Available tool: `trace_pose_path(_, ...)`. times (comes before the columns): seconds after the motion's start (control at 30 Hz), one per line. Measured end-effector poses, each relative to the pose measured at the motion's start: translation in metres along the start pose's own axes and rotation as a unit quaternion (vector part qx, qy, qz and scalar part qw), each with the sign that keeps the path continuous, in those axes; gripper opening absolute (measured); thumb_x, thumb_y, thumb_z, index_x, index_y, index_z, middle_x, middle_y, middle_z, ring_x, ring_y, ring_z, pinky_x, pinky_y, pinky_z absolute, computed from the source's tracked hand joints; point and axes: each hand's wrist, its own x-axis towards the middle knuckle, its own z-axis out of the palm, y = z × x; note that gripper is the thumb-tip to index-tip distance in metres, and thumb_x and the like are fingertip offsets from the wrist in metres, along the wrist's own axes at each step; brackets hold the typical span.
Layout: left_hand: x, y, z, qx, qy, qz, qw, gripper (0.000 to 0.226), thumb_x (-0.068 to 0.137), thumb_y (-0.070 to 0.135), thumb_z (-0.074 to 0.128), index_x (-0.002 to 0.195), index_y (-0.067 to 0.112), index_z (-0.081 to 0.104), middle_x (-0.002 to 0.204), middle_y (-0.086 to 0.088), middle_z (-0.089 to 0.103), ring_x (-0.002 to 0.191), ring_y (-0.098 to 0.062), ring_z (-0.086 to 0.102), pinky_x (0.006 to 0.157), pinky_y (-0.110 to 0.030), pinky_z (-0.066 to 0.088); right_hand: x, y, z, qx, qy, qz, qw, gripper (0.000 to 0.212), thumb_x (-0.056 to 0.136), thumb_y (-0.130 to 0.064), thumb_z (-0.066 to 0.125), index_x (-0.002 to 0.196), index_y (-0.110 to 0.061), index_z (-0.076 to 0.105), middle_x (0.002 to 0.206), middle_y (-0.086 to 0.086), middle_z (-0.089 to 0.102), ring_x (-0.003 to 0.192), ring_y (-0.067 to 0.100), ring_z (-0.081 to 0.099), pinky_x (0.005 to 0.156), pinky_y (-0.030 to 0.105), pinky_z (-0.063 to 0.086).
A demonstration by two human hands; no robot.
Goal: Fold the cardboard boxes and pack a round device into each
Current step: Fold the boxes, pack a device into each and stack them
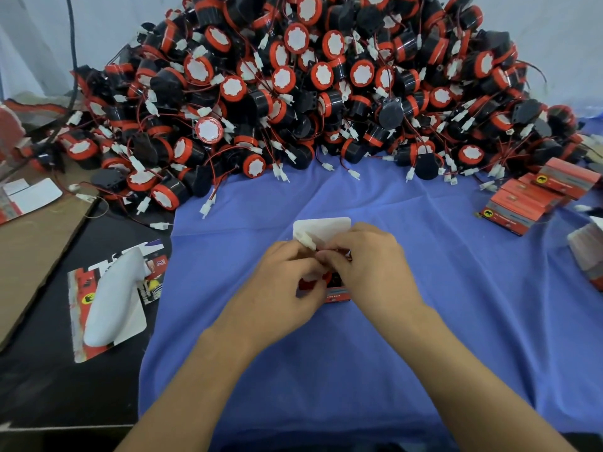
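1. A table is covered by a blue cloth [424, 305]. A pale wall stands behind it, and a black cable [72, 44] hangs down at the far left.
2. A big pile of round devices [326, 76] fills the far side of the table. They are black with red rims and white faces, each trailing thin wires that end in white plugs.
3. The task's thing, a small red box [337, 296], sits on the cloth at the centre, just in front of the pile's near edge.
4. Both hands are together and clamped on the box. The left hand [280, 282] curls round its left side and the right hand [372, 265] curls over its right side, fingertips meeting above the opening.
5. The box's white flap [321, 228] stands up behind the fingers, and a white plug [306, 241] pokes out by the left fingertips.
6. What lies inside the box is mostly hidden by the hands.
7. Closed red boxes [528, 203] lie stacked at the right, well apart from the hands.
8. At the left, off the cloth, flat unfolded boxes [107, 308] lie on a black surface beside a brown cardboard sheet [29, 256].
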Motion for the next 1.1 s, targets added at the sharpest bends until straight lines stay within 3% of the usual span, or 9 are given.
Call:
trace_pose_path(0.1,-0.006,-0.003,0.008,0.044,0.019,0.03,0.998,0.025,0.097,0.018,0.067,0.119,0.025,0.076,0.109,0.008,0.054,0.109,-0.011,0.046,0.097,-0.008,0.032,0.0,-0.002,-0.001,-0.042,-0.039,-0.011,0.998,0.014,0.096,-0.027,0.066,0.089,-0.02,0.076,0.09,-0.002,0.061,0.079,0.019,0.062,0.069,0.034,0.051)
trace_pose_path(0.23,-0.013,-0.004,0.017,0.034,0.045,0.026,0.998,0.032,0.1,0.016,0.062,0.128,0.028,0.071,0.124,0.007,0.051,0.12,-0.009,0.045,0.104,-0.009,0.032,-0.008,-0.005,-0.002,0.031,-0.062,0.007,0.998,0.01,0.084,-0.028,0.068,0.08,-0.037,0.066,0.068,-0.012,0.068,0.057,0.004,0.063,0.045,0.021,0.043)
trace_pose_path(0.3,-0.014,-0.003,0.019,-0.003,0.066,0.026,0.997,0.026,0.099,0.015,0.065,0.121,0.026,0.073,0.126,0.009,0.052,0.12,-0.006,0.052,0.101,-0.012,0.038,-0.006,-0.005,0.0,0.041,-0.065,-0.033,0.996,0.018,0.086,-0.026,0.066,0.084,-0.043,0.071,0.077,-0.012,0.069,0.066,0.008,0.065,0.051,0.022,0.045)
trace_pose_path(0.4,-0.015,-0.001,0.019,-0.065,0.126,-0.007,0.99,0.02,0.09,0.014,0.076,0.101,0.029,0.067,0.116,0.019,0.057,0.111,-0.003,0.06,0.092,-0.011,0.044,-0.006,-0.008,0.002,-0.049,-0.052,-0.046,0.996,0.015,0.093,-0.013,0.057,0.1,-0.021,0.068,0.094,-0.005,0.059,0.082,0.022,0.061,0.065,0.031,0.046)
trace_pose_path(0.6,-0.013,0.008,0.016,-0.184,0.161,-0.075,0.967,0.062,0.092,0.018,0.076,0.131,0.048,0.038,0.119,0.026,0.066,0.113,0.005,0.064,0.088,-0.01,0.05,-0.007,-0.002,0.015,-0.048,-0.05,-0.048,0.996,0.013,0.096,-0.01,0.051,0.101,-0.02,0.058,0.077,-0.012,0.045,0.084,0.023,0.049,0.066,0.039,0.047)
trace_pose_path(0.7,-0.011,0.004,0.014,-0.18,0.152,-0.085,0.968,0.058,0.1,0.014,0.064,0.144,0.042,0.038,0.116,0.025,0.066,0.113,0.007,0.063,0.085,-0.003,0.046,-0.011,-0.003,0.015,-0.013,-0.043,-0.067,0.997,0.014,0.1,-0.023,0.046,0.095,-0.03,0.056,0.086,-0.014,0.058,0.086,0.018,0.052,0.064,0.031,0.04)
trace_pose_path(0.87,-0.009,0.005,0.016,-0.16,0.17,-0.094,0.968,0.055,0.095,0.006,0.065,0.135,0.038,0.044,0.116,0.017,0.062,0.113,-0.001,0.063,0.086,-0.008,0.049,-0.012,-0.003,0.012,-0.013,-0.074,-0.072,0.995,0.021,0.094,-0.031,0.053,0.111,-0.027,0.065,0.107,-0.016,0.064,0.097,0.013,0.055,0.071,0.025,0.036)
trace_pose_path(1.03,-0.014,0.003,0.018,-0.124,0.158,-0.092,0.975,0.044,0.092,0.009,0.068,0.127,0.03,0.05,0.12,0.024,0.053,0.116,0.015,0.052,0.087,0.0,0.041,-0.005,-0.005,0.002,-0.058,-0.155,-0.076,0.983,0.023,0.099,-0.034,0.05,0.115,-0.027,0.065,0.119,-0.012,0.064,0.107,0.018,0.059,0.089,0.037,0.051)
trace_pose_path(1.1,-0.014,0.003,0.016,-0.115,0.148,-0.085,0.978,0.041,0.094,0.009,0.065,0.129,0.027,0.053,0.121,0.024,0.054,0.117,0.011,0.053,0.09,-0.002,0.042,0.0,-0.007,-0.002,-0.078,-0.197,-0.073,0.975,0.025,0.1,-0.036,0.046,0.115,-0.027,0.064,0.124,-0.012,0.062,0.11,0.019,0.059,0.091,0.04,0.052)
